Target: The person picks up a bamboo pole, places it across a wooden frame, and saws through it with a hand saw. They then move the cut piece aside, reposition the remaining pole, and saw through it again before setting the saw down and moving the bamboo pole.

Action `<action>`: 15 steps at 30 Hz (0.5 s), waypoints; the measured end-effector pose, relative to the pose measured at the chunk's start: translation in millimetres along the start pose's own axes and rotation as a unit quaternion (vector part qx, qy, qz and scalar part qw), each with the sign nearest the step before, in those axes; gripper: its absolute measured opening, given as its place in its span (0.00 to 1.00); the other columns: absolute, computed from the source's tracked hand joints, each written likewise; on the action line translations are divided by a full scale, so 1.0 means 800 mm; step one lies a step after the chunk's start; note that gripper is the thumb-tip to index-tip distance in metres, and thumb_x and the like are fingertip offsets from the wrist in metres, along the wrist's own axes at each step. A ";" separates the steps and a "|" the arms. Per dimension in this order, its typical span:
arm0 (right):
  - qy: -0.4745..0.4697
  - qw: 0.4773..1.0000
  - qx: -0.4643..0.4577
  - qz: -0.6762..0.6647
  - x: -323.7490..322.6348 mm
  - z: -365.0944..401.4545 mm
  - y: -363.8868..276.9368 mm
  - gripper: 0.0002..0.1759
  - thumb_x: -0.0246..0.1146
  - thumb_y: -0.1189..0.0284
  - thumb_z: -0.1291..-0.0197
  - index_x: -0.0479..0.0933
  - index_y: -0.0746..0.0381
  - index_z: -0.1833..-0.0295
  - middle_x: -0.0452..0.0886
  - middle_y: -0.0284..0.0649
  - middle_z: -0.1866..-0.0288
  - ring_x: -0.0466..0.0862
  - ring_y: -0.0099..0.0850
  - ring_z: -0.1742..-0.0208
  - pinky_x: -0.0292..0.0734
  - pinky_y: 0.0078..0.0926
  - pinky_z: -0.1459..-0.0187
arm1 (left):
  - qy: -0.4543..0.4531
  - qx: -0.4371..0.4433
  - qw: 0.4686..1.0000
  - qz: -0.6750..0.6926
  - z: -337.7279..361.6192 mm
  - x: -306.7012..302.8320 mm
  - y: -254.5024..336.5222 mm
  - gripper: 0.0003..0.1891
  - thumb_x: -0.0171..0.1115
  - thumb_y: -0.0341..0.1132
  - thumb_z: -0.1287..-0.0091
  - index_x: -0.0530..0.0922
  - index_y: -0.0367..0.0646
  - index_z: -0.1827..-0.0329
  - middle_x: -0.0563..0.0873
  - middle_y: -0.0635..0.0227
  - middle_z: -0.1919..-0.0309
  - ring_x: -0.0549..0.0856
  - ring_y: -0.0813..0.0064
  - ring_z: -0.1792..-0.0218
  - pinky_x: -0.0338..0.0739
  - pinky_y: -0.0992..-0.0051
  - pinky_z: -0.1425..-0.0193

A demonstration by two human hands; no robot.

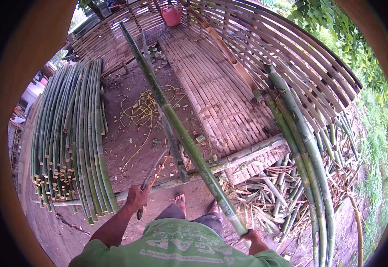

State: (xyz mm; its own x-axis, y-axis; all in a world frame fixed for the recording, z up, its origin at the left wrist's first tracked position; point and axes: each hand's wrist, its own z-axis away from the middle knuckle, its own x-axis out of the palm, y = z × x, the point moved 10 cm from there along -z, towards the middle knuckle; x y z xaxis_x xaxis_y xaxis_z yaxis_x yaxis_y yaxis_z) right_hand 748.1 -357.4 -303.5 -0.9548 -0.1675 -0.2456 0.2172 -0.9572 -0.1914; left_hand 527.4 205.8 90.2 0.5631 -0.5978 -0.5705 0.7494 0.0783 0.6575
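My left hand is closed round the grip of a slim hacksaw, which has a dark frame, an orange strip and a black loop below the fist. Its far end points up and forward. At the lower right, my right hand grips the near end of a long green bamboo pole. The pole slants away to the upper left, crossing over a horizontal bamboo rail. A grey wooden post stands beside the pole, partly behind it.
A stack of cut bamboo poles lies at left. Thicker bamboo poles lean at right above a heap of split scraps. A slatted bamboo platform carries a red watering can. Yellow rope is tangled on the dirt.
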 end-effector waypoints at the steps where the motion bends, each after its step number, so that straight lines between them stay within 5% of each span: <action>1: -0.027 1.000 -0.010 -0.004 0.004 0.004 -0.017 0.44 0.80 0.49 0.77 0.82 0.56 0.47 0.84 0.43 0.48 0.83 0.37 0.47 0.77 0.31 0.43 | -0.002 -0.002 1.000 0.011 0.000 0.002 0.000 0.22 0.57 0.49 0.31 0.76 0.35 0.72 0.72 0.71 0.90 0.74 0.77 0.90 0.69 0.71 0.86; 6: -0.103 0.993 -0.054 0.027 0.017 0.038 -0.124 0.43 0.78 0.45 0.77 0.83 0.57 0.50 0.84 0.46 0.50 0.84 0.38 0.49 0.77 0.31 0.45 | 0.005 0.036 0.997 -0.068 0.000 -0.003 0.003 0.24 0.56 0.50 0.30 0.74 0.37 0.76 0.71 0.71 0.90 0.73 0.77 0.90 0.66 0.70 0.85; 9: -0.063 0.992 -0.089 0.059 -0.010 0.042 -0.182 0.43 0.78 0.45 0.76 0.83 0.58 0.51 0.85 0.46 0.51 0.84 0.39 0.51 0.78 0.32 0.46 | 0.001 0.029 0.999 -0.042 -0.006 -0.009 -0.004 0.24 0.55 0.51 0.30 0.74 0.38 0.75 0.70 0.71 0.90 0.73 0.78 0.89 0.66 0.70 0.85; 12: 0.056 0.981 -0.160 -0.098 -0.078 0.072 -0.242 0.39 0.82 0.51 0.74 0.81 0.62 0.54 0.85 0.41 0.61 0.83 0.31 0.60 0.78 0.28 0.53 | -0.010 -0.004 1.000 -0.005 -0.002 -0.019 -0.003 0.23 0.55 0.50 0.30 0.73 0.38 0.75 0.71 0.72 0.89 0.74 0.79 0.89 0.66 0.71 0.85; 15: 0.178 0.940 -0.208 -0.204 -0.089 0.037 -0.242 0.51 0.83 0.55 0.74 0.71 0.64 0.40 0.82 0.45 0.51 0.82 0.35 0.52 0.76 0.30 0.48 | -0.015 -0.008 0.999 0.051 -0.005 -0.030 -0.016 0.23 0.55 0.50 0.29 0.73 0.38 0.75 0.72 0.71 0.88 0.75 0.81 0.88 0.67 0.73 0.85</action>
State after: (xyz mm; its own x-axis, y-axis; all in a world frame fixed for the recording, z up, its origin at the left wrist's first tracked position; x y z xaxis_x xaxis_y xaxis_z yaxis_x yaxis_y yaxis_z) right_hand 768.0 -167.3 -220.6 -0.8636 0.3538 -0.3593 -0.0213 -0.7375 -0.6750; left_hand 505.6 222.4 93.1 0.6261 -0.6100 -0.4857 0.6941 0.1522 0.7036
